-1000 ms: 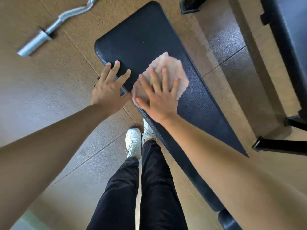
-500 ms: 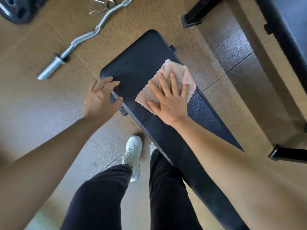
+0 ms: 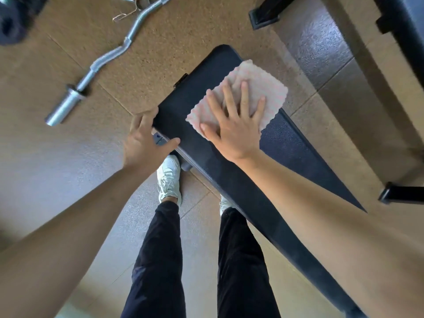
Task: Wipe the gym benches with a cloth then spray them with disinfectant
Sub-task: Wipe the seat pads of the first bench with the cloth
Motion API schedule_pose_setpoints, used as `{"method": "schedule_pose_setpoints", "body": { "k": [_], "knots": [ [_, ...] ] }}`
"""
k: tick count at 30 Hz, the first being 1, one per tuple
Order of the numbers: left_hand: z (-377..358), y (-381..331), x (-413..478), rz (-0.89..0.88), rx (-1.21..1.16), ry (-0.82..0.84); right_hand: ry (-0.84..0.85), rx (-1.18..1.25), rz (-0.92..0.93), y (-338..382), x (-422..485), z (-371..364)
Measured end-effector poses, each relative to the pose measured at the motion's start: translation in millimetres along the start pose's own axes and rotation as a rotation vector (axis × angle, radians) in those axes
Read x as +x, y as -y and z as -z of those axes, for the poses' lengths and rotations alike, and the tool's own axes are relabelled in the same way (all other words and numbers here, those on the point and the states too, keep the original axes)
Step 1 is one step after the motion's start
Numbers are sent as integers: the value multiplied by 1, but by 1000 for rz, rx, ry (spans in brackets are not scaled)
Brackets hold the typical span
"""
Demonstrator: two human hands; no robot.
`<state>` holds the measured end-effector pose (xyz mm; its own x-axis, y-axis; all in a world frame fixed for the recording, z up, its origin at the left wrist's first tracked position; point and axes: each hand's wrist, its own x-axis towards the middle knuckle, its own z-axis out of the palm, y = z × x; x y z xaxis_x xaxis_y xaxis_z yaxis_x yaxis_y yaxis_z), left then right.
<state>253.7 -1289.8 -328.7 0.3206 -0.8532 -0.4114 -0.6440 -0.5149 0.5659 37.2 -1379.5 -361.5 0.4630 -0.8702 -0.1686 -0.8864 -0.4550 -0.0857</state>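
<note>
The cloth (image 3: 263, 88) has slid toward the far right edge of the surface (image 3: 197, 92), under the flat, spread right hand (image 3: 236, 125). The left hand (image 3: 144, 138) now grips the left edge. Soft and light, the cloth likely bunches; broad palm pressure suits it.

One table (image 3: 195, 95) and one pink cloth (image 3: 263, 88). Two hands, the left hand (image 3: 144, 141) and the right hand (image 3: 234, 127), plus two white shoes (image 3: 168, 177). On the floor, one curl bar (image 3: 110, 53), one spring clip (image 3: 128, 11), one dark weight plate (image 3: 13, 19).
</note>
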Motion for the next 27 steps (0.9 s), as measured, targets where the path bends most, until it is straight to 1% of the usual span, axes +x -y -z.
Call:
{"method": "schedule_pose_setpoints", "body": {
  "k": [4, 7, 10, 13, 15, 19, 23, 25, 27],
  "knots": [
    [8, 19, 7, -109, -84, 58, 52, 19, 99, 43, -24, -1],
    [15, 32, 13, -155, -135, 95, 110, -24, 179, 62, -40, -4],
    [18, 36, 18, -193, -155, 95, 110, -40, 214, 65, -43, -6],
    [16, 37, 18, -184, -175, 96, 71, -25, 238, 50, -30, -5],
    [15, 39, 17, -171, -200, 110, 54, -22, 193, 38, -11, -2],
    [15, 43, 18, -148, -227, 133, 29, -40, -11, 16, 50, 9],
    [18, 42, 17, -118, -245, 170, 106, 40, -167, 8, 98, 22],
    [20, 44, 15, -116, -254, 201, 137, 50, -200, 11, 104, 24],
    [22, 45, 13, -116, -269, 214, 173, 31, -157, 19, 101, 25]
  ]
}}
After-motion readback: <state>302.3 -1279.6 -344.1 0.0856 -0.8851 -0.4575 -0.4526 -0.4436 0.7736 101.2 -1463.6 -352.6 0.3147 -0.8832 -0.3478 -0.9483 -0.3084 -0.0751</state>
